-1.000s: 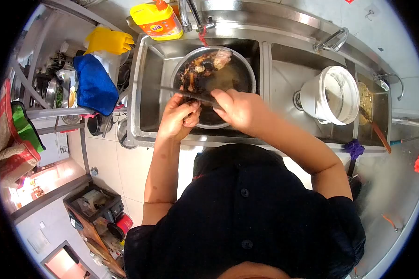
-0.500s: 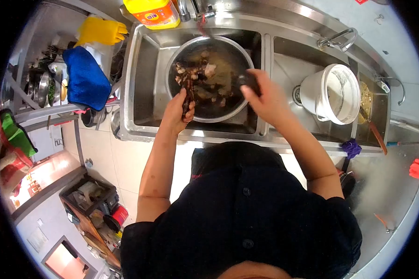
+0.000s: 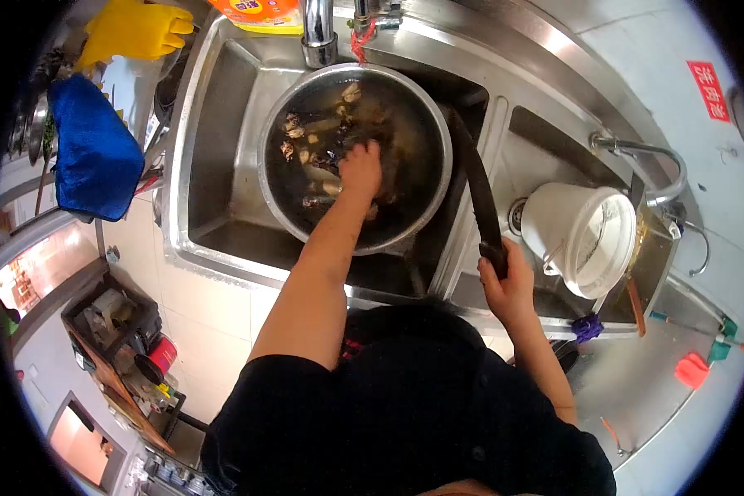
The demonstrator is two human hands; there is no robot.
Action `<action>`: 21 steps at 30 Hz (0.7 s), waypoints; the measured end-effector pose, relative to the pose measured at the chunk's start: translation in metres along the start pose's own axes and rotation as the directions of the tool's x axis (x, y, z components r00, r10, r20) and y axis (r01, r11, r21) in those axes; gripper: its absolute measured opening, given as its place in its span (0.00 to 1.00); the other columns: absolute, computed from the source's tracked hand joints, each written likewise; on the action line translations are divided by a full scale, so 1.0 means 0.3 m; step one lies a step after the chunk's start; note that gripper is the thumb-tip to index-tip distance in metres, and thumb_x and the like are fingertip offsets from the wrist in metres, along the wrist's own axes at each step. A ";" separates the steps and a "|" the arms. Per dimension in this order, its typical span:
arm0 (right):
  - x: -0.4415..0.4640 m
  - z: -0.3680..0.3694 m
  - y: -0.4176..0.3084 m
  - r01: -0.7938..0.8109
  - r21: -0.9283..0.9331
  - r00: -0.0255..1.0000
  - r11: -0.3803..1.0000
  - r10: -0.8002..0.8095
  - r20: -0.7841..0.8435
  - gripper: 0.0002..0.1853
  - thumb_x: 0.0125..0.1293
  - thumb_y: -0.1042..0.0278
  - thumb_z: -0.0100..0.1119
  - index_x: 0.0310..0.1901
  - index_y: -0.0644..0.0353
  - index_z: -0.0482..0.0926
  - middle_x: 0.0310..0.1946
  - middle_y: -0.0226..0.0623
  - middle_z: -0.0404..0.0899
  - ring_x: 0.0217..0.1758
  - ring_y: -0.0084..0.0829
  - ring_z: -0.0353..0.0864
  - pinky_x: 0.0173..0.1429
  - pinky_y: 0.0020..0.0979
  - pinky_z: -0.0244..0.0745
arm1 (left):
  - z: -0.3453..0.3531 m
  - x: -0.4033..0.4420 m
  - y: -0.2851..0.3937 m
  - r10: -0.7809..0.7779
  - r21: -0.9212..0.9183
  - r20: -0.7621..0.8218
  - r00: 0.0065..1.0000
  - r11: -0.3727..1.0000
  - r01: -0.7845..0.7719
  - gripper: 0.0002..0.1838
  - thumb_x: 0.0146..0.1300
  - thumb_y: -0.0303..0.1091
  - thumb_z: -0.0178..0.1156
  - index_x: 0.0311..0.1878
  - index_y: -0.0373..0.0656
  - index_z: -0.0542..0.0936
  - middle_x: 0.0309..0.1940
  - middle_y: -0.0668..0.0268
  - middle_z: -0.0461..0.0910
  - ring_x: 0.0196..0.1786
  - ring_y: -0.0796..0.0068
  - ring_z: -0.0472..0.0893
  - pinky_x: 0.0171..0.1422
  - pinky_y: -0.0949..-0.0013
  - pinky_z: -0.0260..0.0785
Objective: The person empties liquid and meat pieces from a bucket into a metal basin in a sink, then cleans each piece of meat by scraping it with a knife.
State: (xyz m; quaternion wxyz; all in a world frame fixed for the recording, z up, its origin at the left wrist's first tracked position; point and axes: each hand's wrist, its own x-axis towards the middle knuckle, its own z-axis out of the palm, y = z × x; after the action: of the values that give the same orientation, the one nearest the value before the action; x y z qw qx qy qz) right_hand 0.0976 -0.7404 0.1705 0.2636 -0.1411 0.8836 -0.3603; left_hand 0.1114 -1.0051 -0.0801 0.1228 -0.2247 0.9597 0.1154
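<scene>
In the left sink sits a round metal basin (image 3: 266, 186) of murky water, with pale and dark chunks, perhaps meat on the bone (image 3: 293, 132), in it. My left hand (image 3: 361, 171) reaches down into the water near the basin's middle; its fingertips are partly hidden, and whatever they touch cannot be made out. My right hand (image 3: 508, 277) is wrapped round the handle of a long dark knife (image 3: 478, 178), right of the basin over the sink divider. The blade points up and away, apart from the basin.
A white bucket (image 3: 546, 227) leans in the right sink. Faucets (image 3: 318, 33) line the back, beside a yellow and orange bottle (image 3: 260, 12). A blue cloth (image 3: 95, 153) and yellow gloves (image 3: 132, 33) hang at left; a purple cloth (image 3: 587, 328) hangs on the front edge.
My left hand has gone down into the basin water, and the dark piece it held is no longer in view. My right hand has moved right and nearer me with the knife. The view has shifted.
</scene>
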 end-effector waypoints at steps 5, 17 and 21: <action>0.054 -0.024 0.000 0.006 -0.007 0.999 1.000 -0.006 0.041 0.20 0.62 0.67 0.61 0.54 0.61 0.70 0.36 0.48 0.81 0.38 0.44 0.83 0.42 0.36 0.76 | -0.103 0.152 -0.111 0.033 0.049 0.567 0.823 0.996 -0.073 0.24 0.64 0.28 0.54 0.65 0.37 0.69 0.63 0.53 0.71 0.54 0.55 0.79 0.48 0.51 0.76; 0.125 0.007 -0.019 -0.076 0.408 0.994 0.910 0.039 0.098 0.22 0.66 0.67 0.58 0.59 0.63 0.66 0.31 0.42 0.78 0.29 0.26 0.78 0.36 0.29 0.73 | -0.342 -0.214 -0.043 0.059 -0.834 0.427 0.902 -0.360 0.418 0.26 0.67 0.33 0.55 0.66 0.39 0.62 0.36 0.62 0.74 0.31 0.73 0.73 0.31 0.66 0.66; 0.149 0.042 -0.131 0.235 0.133 0.959 0.963 -0.252 0.128 0.18 0.67 0.68 0.56 0.56 0.63 0.69 0.31 0.38 0.78 0.32 0.29 0.79 0.39 0.29 0.74 | -0.478 -0.381 -0.108 0.114 -0.884 0.370 0.922 -0.261 0.387 0.26 0.64 0.35 0.61 0.64 0.38 0.68 0.36 0.66 0.77 0.36 0.75 0.76 0.39 0.69 0.71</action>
State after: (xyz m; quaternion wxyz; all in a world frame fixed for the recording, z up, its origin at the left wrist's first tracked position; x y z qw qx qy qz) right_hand 0.0702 -0.7946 0.1745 0.2880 -0.2590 0.8156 -0.4298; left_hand 0.1993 -1.0270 0.0828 0.0618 -0.3216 0.4266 0.8431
